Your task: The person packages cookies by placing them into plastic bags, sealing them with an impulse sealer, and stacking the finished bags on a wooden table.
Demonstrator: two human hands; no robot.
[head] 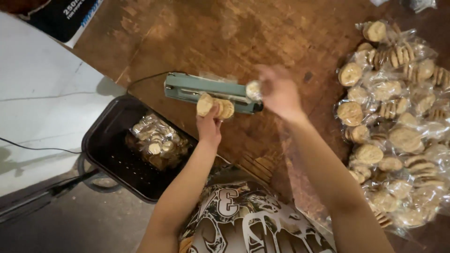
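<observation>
A green bar-shaped heat sealer (197, 88) lies on the brown wooden table (243, 33). My left hand (209, 127) holds a clear bag of round pale cookies (214, 106) against the sealer's front edge. My right hand (277, 92), blurred, is raised at the sealer's right end, with its fingers around the round handle knob (253, 89).
A black crate (105, 152) stands beside the table at the left, with sealed cookie bags (158, 140) inside. A big heap of bagged cookies (398, 126) covers the table's right side. A black cable (140, 78) runs from the sealer over the table edge. White floor lies at left.
</observation>
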